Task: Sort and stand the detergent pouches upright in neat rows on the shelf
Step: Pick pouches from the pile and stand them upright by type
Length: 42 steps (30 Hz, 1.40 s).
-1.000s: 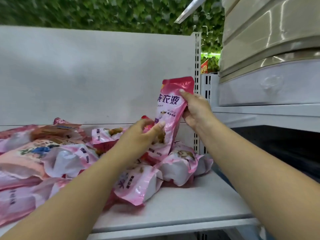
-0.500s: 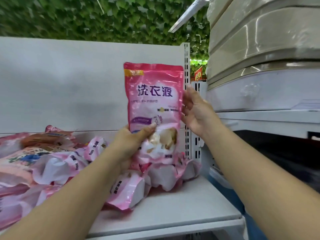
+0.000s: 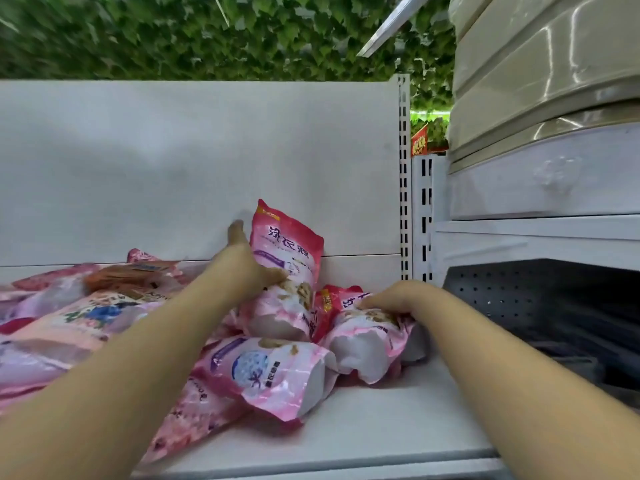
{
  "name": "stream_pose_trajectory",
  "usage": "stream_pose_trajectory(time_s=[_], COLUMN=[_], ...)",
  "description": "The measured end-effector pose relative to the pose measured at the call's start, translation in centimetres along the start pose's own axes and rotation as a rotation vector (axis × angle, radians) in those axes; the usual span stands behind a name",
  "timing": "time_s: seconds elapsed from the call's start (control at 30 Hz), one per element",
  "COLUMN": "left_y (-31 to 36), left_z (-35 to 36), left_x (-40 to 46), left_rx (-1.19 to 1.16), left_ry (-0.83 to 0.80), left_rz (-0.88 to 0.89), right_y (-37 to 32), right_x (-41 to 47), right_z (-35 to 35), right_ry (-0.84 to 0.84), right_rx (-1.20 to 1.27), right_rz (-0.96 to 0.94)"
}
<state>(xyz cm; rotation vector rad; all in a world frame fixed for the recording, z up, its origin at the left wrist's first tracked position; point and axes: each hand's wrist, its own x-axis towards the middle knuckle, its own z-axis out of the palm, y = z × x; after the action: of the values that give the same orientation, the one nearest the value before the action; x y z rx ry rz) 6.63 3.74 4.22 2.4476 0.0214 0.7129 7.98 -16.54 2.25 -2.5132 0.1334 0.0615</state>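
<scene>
Fingers: left hand [image 3: 247,268] grips upright pouch [image 3: 287,251]; right hand [image 3: 398,297] grips flat pouch [image 3: 367,337], pile [image 3: 86,317] crowding left.

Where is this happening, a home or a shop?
Most likely a shop aisle. The white shelf hangs on a slotted metal upright as store racks do, many identical pink detergent pouches lie heaped on it, and a red promotional sign shows behind. Fake ivy covers the wall above.

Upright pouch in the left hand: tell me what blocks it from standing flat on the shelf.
The upright pouch, held by the left hand, sits atop other pouches; a lying pouch in front and one under the right hand crowd its base.
</scene>
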Motion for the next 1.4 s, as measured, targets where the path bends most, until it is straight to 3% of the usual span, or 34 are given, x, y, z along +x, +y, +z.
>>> stream_pose_trajectory(time_s=[0.07, 0.13, 0.23, 0.33, 0.43, 0.5, 0.6, 0.73, 0.87, 0.93, 1.0, 1.07, 1.17, 1.3, 1.4], left_y=[-0.1, -0.7, -0.8, 0.2, 1.2, 1.8, 3.3, 4.0, 3.8, 3.1, 2.5, 1.8, 0.7, -0.4, -0.9], left_z=[0.0, 0.4, 0.7, 0.5, 0.4, 0.7, 1.3, 3.9, 4.3, 4.5, 4.9, 5.4, 5.3, 4.4, 4.3], left_x=[0.3, 0.5, 0.0, -0.8, -1.5, -1.3, -1.6, -1.4, -1.6, -1.4, -1.2, -0.8, 0.5, 0.7, 0.6], left_rx=[0.364, 0.521, 0.403, 0.383, 0.380, 0.159, -0.455, -0.562, -0.750, -0.813, -0.823, -0.826, -0.850, -0.835, -0.832], left_ry=[0.031, -0.133, -0.386, -0.465, -0.459, -0.452, -0.612, -0.486, -0.660, -0.618, -0.450, -0.276, -0.146, -0.129, -0.184], left_rz=[0.187, 0.264, 0.161, 0.121, 0.150, 0.222, 0.193, 0.063, -0.035, -0.106, -0.157, -0.177, -0.156, -0.152, -0.187], right_y=[0.3, 1.2, 1.7, 1.5, 0.8, 0.3, -0.5, -0.4, -0.6, -0.5, 0.5, 2.1, 3.6, 3.1, 3.3], right_x=[0.7, 1.9, 2.4, 1.8, 0.3, -0.7, -1.4, -1.1, -1.2, -1.0, -0.3, 0.6, 1.0, 0.6, 0.0], right_z=[0.3, 0.8, 1.4, 1.3, 0.6, 0.2, -0.1, -0.1, 0.4, 0.0, -0.5, -0.5, 0.0, -0.2, -0.4], right_ry=[0.062, 0.186, 0.344, 0.508, 0.551, 0.524, 0.481, 0.417, 0.245, 0.211, 0.263, 0.327, 0.140, 0.045, 0.024], right_rx=[0.092, 0.267, 0.482, 0.532, 0.738, 0.905, 1.133, 1.231, 1.225, 1.272, 1.175, 0.785, 0.387, 0.013, -0.089], right_rz=[-0.010, -0.067, -0.189, -0.363, -0.608, -0.752, -0.824, -0.786, -0.767, -0.682, -0.534, -0.325, -0.012, 0.036, 0.063])
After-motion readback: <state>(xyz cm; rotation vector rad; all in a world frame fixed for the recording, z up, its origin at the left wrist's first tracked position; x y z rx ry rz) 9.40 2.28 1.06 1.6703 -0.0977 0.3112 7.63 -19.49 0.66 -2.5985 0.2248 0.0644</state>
